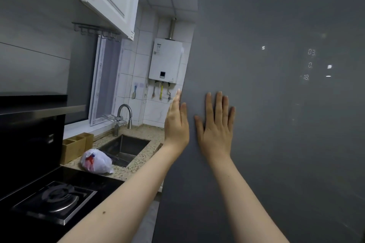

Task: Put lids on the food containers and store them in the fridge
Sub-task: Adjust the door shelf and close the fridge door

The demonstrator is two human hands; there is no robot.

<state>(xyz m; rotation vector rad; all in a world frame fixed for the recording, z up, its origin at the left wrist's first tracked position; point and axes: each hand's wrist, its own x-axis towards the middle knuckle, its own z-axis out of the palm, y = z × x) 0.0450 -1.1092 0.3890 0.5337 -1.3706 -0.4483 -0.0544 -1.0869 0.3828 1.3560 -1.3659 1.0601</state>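
The grey fridge door [276, 104] fills the right half of the view, with a lit temperature display at its upper right. My right hand [216, 128] lies flat against the door front, fingers straight and spread. My left hand [176, 124] has straight fingers at the door's left edge, touching it. No food containers or lids are in view.
To the left runs a speckled stone counter [138, 162] with a steel sink [126, 147], a tap, a white plastic bag [96, 162], wooden boxes and a black gas hob [55, 201]. White wall cabinets hang above; a white water heater [165, 59] is on the tiled back wall.
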